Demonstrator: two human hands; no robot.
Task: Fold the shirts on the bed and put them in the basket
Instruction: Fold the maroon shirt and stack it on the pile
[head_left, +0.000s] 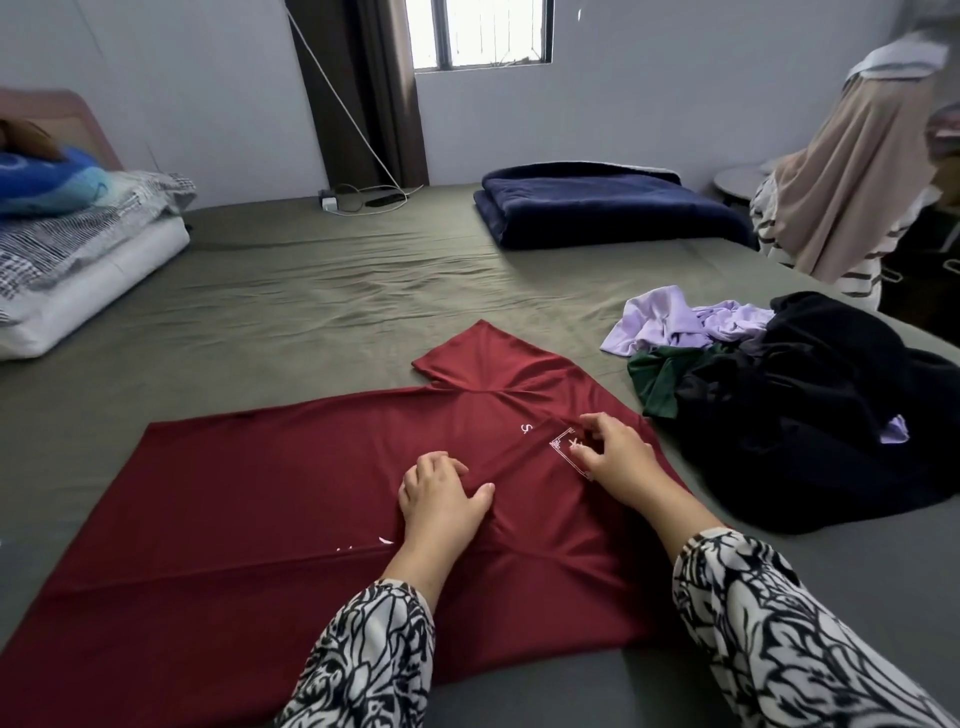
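Both hands grasp a dark red shirt spread on the bed, low in the middle of the frame.

The red shirt (291, 499) lies mostly flat on the olive-green bed (322, 291), one sleeve pointing toward the frame's centre. The left hand (441, 499) rests on its chest area with fingers curled, bunching a fold of cloth between thumb and fingers. The right hand (613, 457) pinches the fabric just beside a white printed square, near the collar end. Both forearms wear black-and-white patterned sleeves. At the right of the frame, near the shirt, sits a heap of unfolded clothes (810, 405): black, dark green and lilac pieces tangled together. A folded navy blanket (602, 202) lies at upper centre-right, and stacked pillows (78, 249) at the left edge. A second person (852, 171) in a beige covering stands at the upper right.
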